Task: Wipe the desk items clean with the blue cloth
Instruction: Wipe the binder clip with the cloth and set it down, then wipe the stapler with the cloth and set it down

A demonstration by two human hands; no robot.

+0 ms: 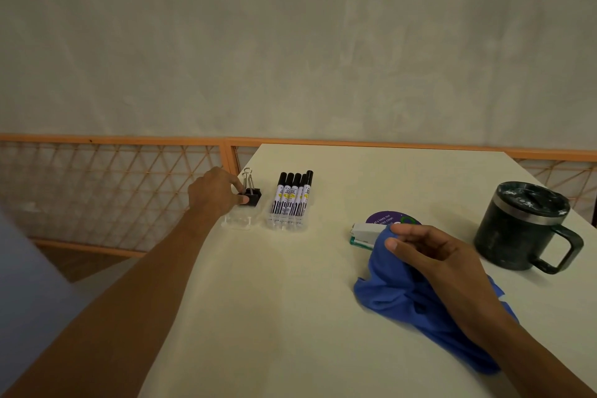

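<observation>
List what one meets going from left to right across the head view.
Order: left hand → binder clip → markers → stapler → mug. The cloth and right hand overlap the stapler, so I omit them.

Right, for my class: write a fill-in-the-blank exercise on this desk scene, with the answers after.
1. The left hand pinches the black ____.
2. The right hand holds a cloth coloured ____.
3. The mug stands to the ____ of the stapler.
Answers: binder clip; blue; right.
</observation>
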